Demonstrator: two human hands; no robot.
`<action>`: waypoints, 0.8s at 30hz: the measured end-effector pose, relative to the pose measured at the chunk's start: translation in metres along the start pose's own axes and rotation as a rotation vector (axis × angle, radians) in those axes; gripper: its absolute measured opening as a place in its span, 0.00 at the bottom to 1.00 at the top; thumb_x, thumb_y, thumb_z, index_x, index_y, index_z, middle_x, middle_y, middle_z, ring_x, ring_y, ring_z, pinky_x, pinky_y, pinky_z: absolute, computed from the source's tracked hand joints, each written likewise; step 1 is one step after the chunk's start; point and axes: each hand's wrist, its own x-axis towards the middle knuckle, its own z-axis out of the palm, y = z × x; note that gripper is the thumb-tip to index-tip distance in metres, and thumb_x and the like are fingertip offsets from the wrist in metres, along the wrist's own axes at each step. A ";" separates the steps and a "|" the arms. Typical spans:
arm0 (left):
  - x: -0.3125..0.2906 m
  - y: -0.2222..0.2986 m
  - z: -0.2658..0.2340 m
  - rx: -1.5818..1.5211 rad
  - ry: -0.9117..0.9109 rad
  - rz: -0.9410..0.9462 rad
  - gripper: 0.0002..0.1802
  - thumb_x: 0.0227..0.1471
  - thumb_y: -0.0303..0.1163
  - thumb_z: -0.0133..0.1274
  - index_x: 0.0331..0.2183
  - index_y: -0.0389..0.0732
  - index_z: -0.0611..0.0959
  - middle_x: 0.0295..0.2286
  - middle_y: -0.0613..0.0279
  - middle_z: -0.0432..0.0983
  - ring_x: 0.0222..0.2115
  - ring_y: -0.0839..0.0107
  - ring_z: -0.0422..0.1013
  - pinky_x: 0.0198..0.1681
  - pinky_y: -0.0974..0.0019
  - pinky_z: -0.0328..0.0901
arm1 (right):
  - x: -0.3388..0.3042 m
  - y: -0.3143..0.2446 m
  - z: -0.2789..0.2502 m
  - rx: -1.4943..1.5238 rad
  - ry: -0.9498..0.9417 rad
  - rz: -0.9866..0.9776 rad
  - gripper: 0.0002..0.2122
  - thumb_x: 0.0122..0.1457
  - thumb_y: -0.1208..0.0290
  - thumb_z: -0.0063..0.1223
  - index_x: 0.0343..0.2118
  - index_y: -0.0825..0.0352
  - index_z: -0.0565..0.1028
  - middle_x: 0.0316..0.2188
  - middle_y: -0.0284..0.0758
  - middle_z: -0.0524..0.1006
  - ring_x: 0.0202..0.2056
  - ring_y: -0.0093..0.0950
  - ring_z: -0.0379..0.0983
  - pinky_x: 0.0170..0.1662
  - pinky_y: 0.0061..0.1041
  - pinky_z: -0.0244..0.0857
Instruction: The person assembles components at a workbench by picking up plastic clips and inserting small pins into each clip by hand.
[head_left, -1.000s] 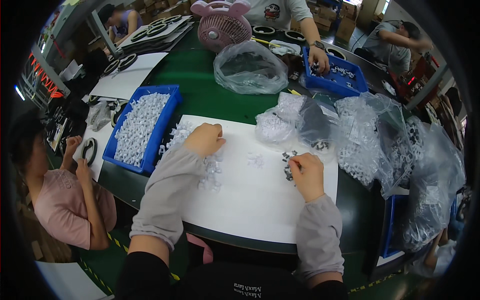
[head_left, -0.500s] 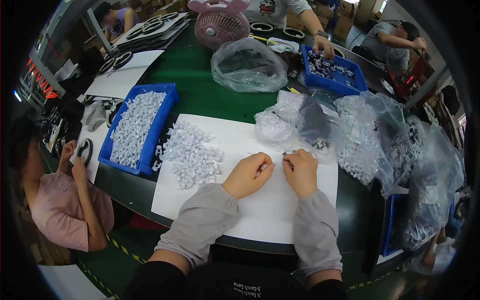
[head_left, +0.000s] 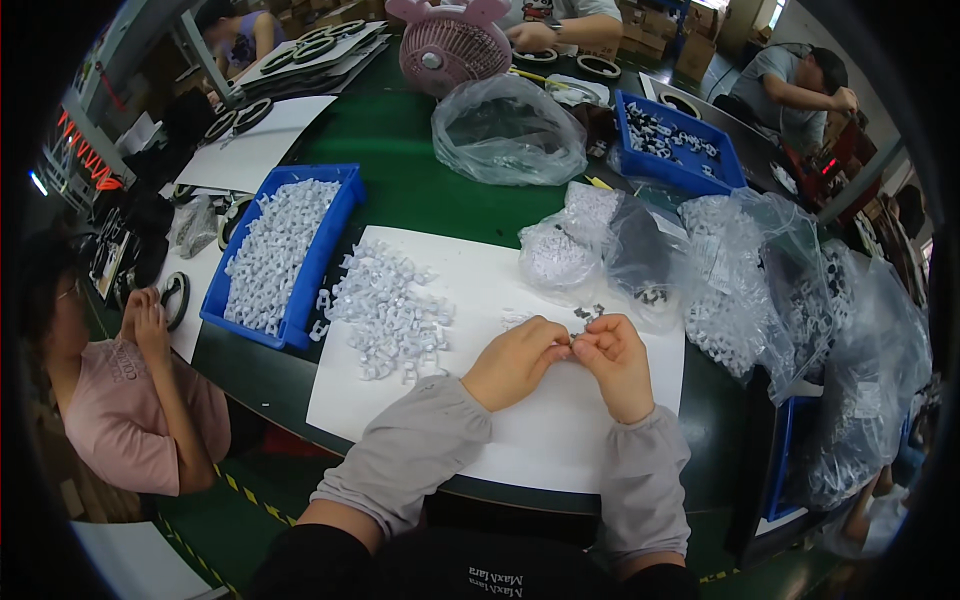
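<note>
Over the white sheet (head_left: 540, 455), my left hand (head_left: 513, 362) and my right hand (head_left: 617, 366) meet fingertip to fingertip. Both pinch; whatever lies between the fingers is too small to make out. Just beyond my right fingertips lie a few small dark metal-looking pieces (head_left: 587, 314). Tiny whitish bits (head_left: 514, 318) are scattered past my left hand. To the left spreads a loose heap of small white plastic parts (head_left: 385, 310). Beyond my hands sit clear bags of tiny white pieces (head_left: 556, 256) and a bag with a few dark pieces (head_left: 652, 294).
A blue bin (head_left: 294, 338) of white parts stands left of the sheet; another blue bin (head_left: 690, 182) is at the far right. Bulging clear bags (head_left: 722, 290) line the right side. A crumpled clear bag (head_left: 508, 135) and a pink fan (head_left: 452, 55) stand far off. Co-workers sit around.
My hands have come together at the fingertips, the left moving right. The small dark pieces now show beyond them. Across the table, a co-worker's hand has left the far blue bin.
</note>
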 end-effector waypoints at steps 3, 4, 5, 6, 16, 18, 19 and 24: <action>-0.002 -0.001 0.004 -0.241 0.007 -0.122 0.06 0.55 0.28 0.46 0.35 0.36 0.71 0.27 0.55 0.70 0.28 0.60 0.69 0.31 0.63 0.64 | 0.000 0.005 0.004 -0.001 0.023 -0.058 0.09 0.54 0.82 0.52 0.38 0.71 0.67 0.28 0.33 0.74 0.31 0.19 0.70 0.36 0.16 0.64; -0.002 0.000 0.004 -0.274 -0.026 -0.199 0.07 0.57 0.29 0.45 0.35 0.36 0.71 0.27 0.55 0.70 0.28 0.61 0.69 0.32 0.64 0.64 | 0.000 0.007 0.003 0.001 0.025 -0.056 0.09 0.54 0.82 0.52 0.38 0.71 0.67 0.28 0.33 0.74 0.31 0.19 0.70 0.36 0.16 0.64; -0.002 0.000 0.005 -0.308 -0.060 -0.275 0.08 0.58 0.30 0.43 0.35 0.35 0.70 0.26 0.54 0.70 0.28 0.62 0.69 0.32 0.64 0.64 | 0.000 0.009 0.002 -0.252 0.033 -0.168 0.09 0.53 0.82 0.53 0.36 0.71 0.68 0.28 0.33 0.74 0.31 0.20 0.70 0.36 0.17 0.64; -0.002 0.000 0.006 -0.308 -0.062 -0.277 0.08 0.58 0.30 0.43 0.35 0.35 0.70 0.26 0.54 0.70 0.28 0.62 0.69 0.32 0.64 0.64 | 0.000 0.011 0.001 -0.504 0.041 -0.279 0.08 0.53 0.82 0.54 0.35 0.71 0.69 0.27 0.33 0.74 0.30 0.20 0.70 0.35 0.17 0.64; 0.000 0.001 0.007 -0.294 -0.015 -0.194 0.07 0.59 0.31 0.42 0.34 0.36 0.70 0.25 0.52 0.71 0.25 0.57 0.69 0.30 0.61 0.63 | -0.001 0.014 0.001 -0.207 0.058 -0.174 0.07 0.51 0.81 0.55 0.34 0.71 0.72 0.28 0.33 0.75 0.30 0.20 0.70 0.34 0.19 0.65; 0.000 0.001 0.007 -0.320 -0.038 -0.233 0.08 0.59 0.31 0.41 0.34 0.37 0.70 0.24 0.52 0.71 0.25 0.57 0.70 0.30 0.61 0.63 | -0.002 0.013 0.001 -0.367 0.046 -0.227 0.07 0.50 0.82 0.56 0.33 0.71 0.73 0.29 0.34 0.75 0.30 0.21 0.71 0.33 0.19 0.66; -0.001 0.000 0.008 -0.306 -0.020 -0.274 0.08 0.59 0.32 0.41 0.33 0.36 0.70 0.24 0.51 0.71 0.25 0.56 0.69 0.29 0.61 0.63 | -0.002 0.012 0.000 -0.366 0.046 -0.228 0.07 0.50 0.82 0.56 0.33 0.71 0.73 0.29 0.34 0.75 0.30 0.21 0.71 0.33 0.19 0.66; -0.002 -0.003 0.010 -0.318 0.034 -0.351 0.10 0.60 0.34 0.41 0.33 0.36 0.70 0.22 0.51 0.70 0.24 0.56 0.69 0.28 0.61 0.62 | 0.003 0.010 -0.008 -0.694 0.126 -0.357 0.05 0.48 0.80 0.58 0.29 0.71 0.75 0.30 0.36 0.75 0.28 0.24 0.71 0.31 0.18 0.65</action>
